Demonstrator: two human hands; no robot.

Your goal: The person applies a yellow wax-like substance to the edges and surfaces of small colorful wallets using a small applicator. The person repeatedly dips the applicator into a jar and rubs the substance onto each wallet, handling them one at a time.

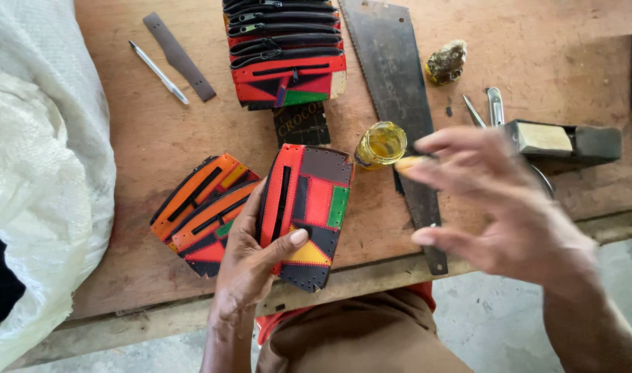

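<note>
Head view: left hand (250,259) has its grip closed around a patchwork leather pouch (309,211), thumb across the front, held just above the near edge of the wooden surface (157,138). Right hand (499,207) is blurry, fingers spread wide, holding nothing, hovering near a small glue jar (381,144) beside a handsaw (399,90). Two more pouches (202,214) lie just left
</note>
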